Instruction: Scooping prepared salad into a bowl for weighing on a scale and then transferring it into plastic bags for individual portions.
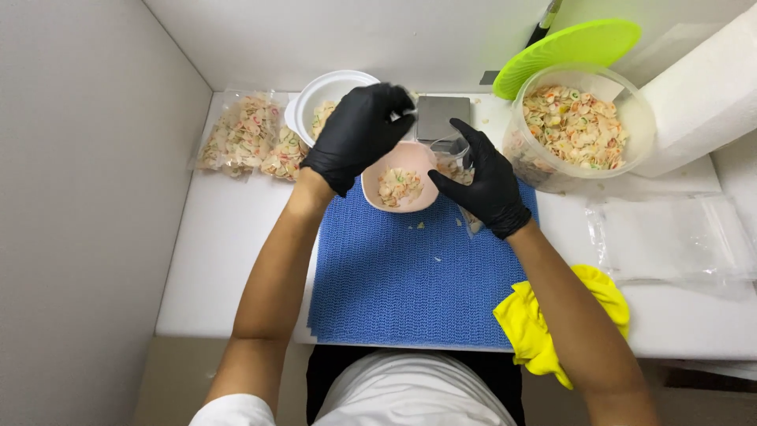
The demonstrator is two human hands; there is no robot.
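Note:
Both hands wear black gloves. My left hand grips the far rim of a small pink bowl and tilts it; the bowl holds pale, multicoloured shell-shaped pieces. My right hand holds open a small clear plastic bag just right of the bowl, partly hidden by the fingers. Both hover over the far edge of a blue textured mat. A few loose pieces lie on the mat under the bowl.
A large clear tub of the same pieces stands at the back right, its lime-green lid leaning behind. A white bowl, filled bags, a small scale, empty clear bags, a yellow cloth.

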